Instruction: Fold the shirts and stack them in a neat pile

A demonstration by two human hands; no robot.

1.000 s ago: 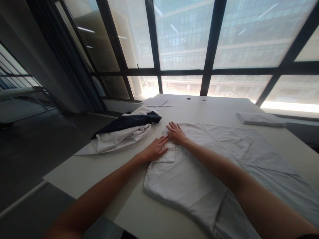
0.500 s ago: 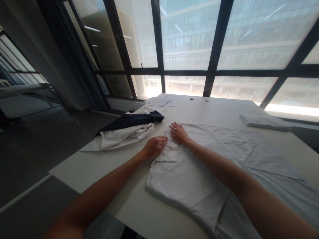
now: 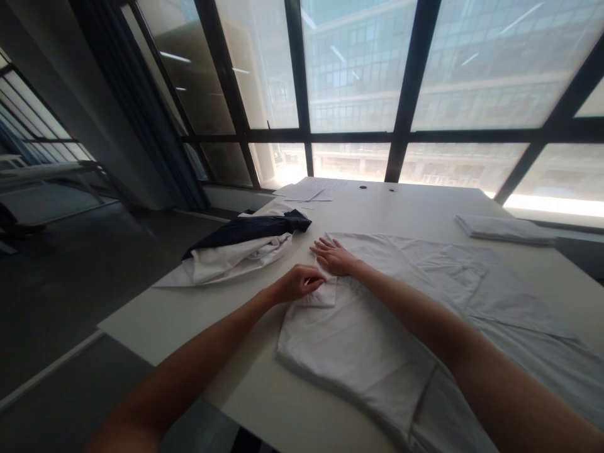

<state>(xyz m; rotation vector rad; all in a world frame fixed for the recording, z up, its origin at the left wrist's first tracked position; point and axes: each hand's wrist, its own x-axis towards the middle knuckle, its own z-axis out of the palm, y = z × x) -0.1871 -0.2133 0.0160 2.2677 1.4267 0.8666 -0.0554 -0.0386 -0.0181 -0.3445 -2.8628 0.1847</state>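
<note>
- The grip of the left hand [image 3: 298,283] is narrowed. Its fingers are curled in and closed on a small folded flap [image 3: 325,294] at the near-left edge of the white garment [image 3: 358,327].
- The right hand [image 3: 334,257] is laid flat with a wide grip. Its fingers are spread and pressed on the same garment just above the flap, close beside the left hand.
- The white garment is spread flat from the middle of the frame to the lower right. It lies directly under both hands and under the right forearm.
- One such spread garment is counted, and two hands are seen on it.
- The garment is carried by a pale surface [image 3: 189,314].
- Left of the hands, and apart from them, one heap of two pieces is seen: one dark garment [image 3: 245,229] on top of one crumpled white garment [image 3: 231,261].
- One folded white cloth [image 3: 503,228] is placed at the right of the frame, well apart from the hands.
- Paper sheets [image 3: 306,190] are laid at the far edge; their number cannot be told.
- Two dark round marks [image 3: 362,187] are seen near them.
</note>
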